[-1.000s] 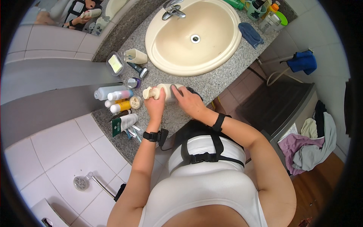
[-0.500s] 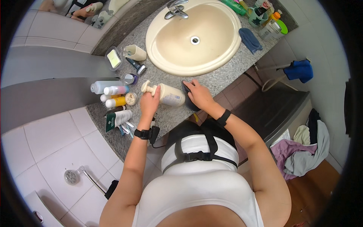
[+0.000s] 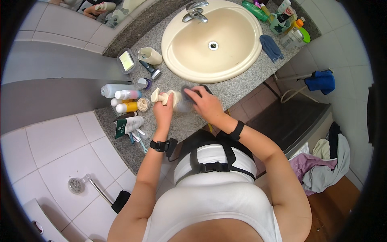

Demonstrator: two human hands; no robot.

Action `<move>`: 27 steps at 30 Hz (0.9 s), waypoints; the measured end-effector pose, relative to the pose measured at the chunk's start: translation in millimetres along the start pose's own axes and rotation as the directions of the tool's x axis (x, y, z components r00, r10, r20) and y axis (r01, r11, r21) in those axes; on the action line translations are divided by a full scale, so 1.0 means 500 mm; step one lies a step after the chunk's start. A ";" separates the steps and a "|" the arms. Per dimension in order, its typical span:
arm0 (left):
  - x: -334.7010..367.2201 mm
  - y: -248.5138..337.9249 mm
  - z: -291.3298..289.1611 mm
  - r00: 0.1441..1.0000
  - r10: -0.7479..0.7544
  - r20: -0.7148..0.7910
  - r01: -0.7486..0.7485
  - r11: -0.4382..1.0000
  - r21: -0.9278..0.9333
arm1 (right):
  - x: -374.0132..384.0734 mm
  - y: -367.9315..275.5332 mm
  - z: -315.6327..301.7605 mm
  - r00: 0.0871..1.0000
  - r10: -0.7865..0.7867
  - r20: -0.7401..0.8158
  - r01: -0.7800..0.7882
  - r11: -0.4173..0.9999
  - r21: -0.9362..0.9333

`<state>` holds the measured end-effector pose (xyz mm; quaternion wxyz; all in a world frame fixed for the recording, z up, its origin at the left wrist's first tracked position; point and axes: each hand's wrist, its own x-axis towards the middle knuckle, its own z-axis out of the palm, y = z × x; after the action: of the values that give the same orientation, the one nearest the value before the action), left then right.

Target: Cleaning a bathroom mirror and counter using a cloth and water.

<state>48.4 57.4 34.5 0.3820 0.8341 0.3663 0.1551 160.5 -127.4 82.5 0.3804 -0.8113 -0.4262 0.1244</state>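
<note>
A cream pump bottle (image 3: 176, 101) lies tilted on its side above the grey counter, its pump head pointing left. My left hand (image 3: 163, 115) is closed round the bottle near its neck. Against the bottle's body my right hand (image 3: 207, 106) presses a dark cloth (image 3: 187, 92), with the fingers bent over it. Motion blurs the cloth and the lower part of the bottle, and the cloth covers much of that side.
An oval cream sink (image 3: 193, 76) with a chrome faucet (image 3: 195, 13) lies beyond my hands. Several bottles and tubes, a round jar (image 3: 143, 104) and a soap dish (image 3: 126, 61) crowd the left side. A folded blue cloth (image 3: 271, 47) rests right of the sink.
My right hand and the dark cloth have moved left from the bottle's base onto its body. My left hand keeps its hold near the neck. The whole view has shifted slightly.
</note>
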 end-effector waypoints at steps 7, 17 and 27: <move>-0.003 0.009 0.004 0.999 -0.031 -0.043 0.028 0.998 -0.064 | -0.007 0.038 0.107 0.975 -0.219 -0.037 0.210 0.962 -0.174; 0.005 0.020 -0.002 0.997 -0.034 -0.064 0.036 0.999 0.022 | -0.051 0.142 0.084 0.961 -0.249 0.121 0.271 0.933 -0.237; 0.009 0.034 -0.006 0.997 0.072 -0.040 -0.063 0.982 0.177 | 0.011 0.041 0.028 0.891 -0.453 0.018 0.454 0.889 -0.066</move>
<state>58.3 54.8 49.4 0.2928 0.8727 0.3589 0.1544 168.7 -123.3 58.9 0.3705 -0.7018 -0.6082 0.0186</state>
